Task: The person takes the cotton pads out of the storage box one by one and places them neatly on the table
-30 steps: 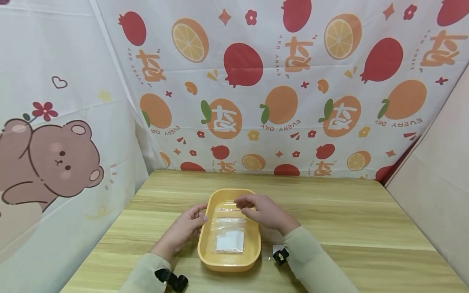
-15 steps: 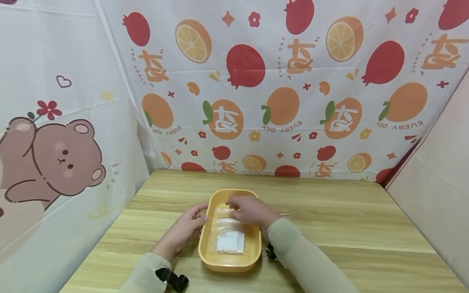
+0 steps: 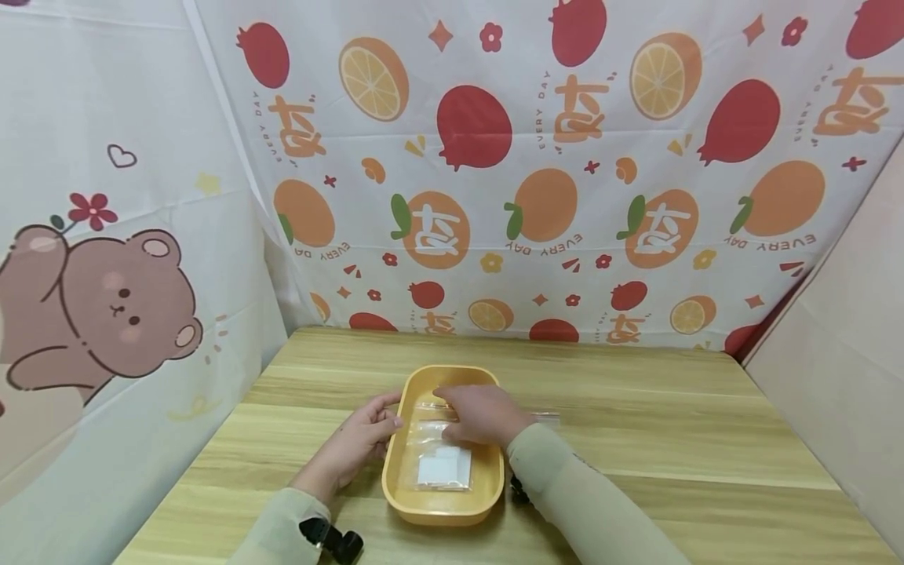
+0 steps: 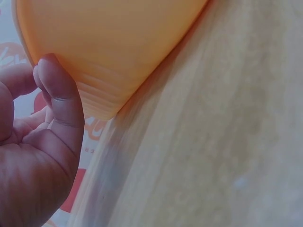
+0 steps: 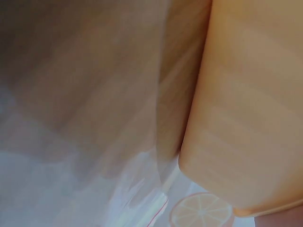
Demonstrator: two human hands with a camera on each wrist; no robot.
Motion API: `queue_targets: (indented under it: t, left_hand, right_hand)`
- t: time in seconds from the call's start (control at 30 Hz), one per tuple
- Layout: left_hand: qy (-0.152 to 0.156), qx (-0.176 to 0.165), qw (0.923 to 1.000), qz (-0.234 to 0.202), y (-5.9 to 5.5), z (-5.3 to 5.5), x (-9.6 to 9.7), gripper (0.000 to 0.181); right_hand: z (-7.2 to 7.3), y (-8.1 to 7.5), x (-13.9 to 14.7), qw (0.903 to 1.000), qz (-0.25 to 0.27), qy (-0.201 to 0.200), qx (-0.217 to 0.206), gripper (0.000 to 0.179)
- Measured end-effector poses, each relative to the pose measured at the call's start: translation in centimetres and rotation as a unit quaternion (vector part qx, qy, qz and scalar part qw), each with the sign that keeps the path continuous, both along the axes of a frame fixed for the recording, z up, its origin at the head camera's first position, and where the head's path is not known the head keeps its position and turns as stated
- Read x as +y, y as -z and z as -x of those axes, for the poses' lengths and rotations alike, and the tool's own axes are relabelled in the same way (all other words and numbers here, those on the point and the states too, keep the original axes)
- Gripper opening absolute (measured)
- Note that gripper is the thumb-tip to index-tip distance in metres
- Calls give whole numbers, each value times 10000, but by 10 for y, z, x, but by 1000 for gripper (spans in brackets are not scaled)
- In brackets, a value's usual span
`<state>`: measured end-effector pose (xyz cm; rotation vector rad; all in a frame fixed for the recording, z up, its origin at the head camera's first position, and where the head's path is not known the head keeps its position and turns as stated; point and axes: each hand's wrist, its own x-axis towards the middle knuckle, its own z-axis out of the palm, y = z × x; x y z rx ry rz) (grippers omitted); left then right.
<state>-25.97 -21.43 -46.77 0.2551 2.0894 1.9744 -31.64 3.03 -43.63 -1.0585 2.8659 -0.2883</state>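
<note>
A yellow oblong tray [image 3: 443, 514] stands on the table in the head view. Inside lie clear zip bags, the front one a bag [image 3: 443, 468] with white flat pieces in it. My left hand [image 3: 353, 443] holds the tray's left rim; in the left wrist view its thumb [image 4: 59, 87] lies against the outer wall. Reaching over the right rim, my right hand [image 3: 483, 414] is inside the tray, thumb and forefinger spread apart over the top strips of the bags. Its other fingers are hidden in the head view, and only a sliver of skin shows in the right wrist view.
Another clear zip bag [image 3: 547, 418] lies on the table right of the tray, partly under the right forearm. Its red-lined zip edge [image 5: 158, 213] appears in the right wrist view. A fruit-print cloth [image 3: 473, 235] hangs behind the wooden table [image 3: 671, 439].
My right hand has come lower and further into the tray, its forearm shifting left; thumb and forefinger are now spread wider than half a second ago. The left hand and tray stay put.
</note>
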Motion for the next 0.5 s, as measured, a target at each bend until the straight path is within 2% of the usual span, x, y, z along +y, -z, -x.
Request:
queue_targets:
  t: [0.23,0.5]
  left_hand:
    - [-20,-39,10000,-35,1,0,0,60]
    - [-72,-54,10000,-8,1,1,0,61]
  right_hand:
    - [-1,-2,-1,9997,-236,-51,63,73]
    - [6,8,-2,9993,-327,-26,196,63]
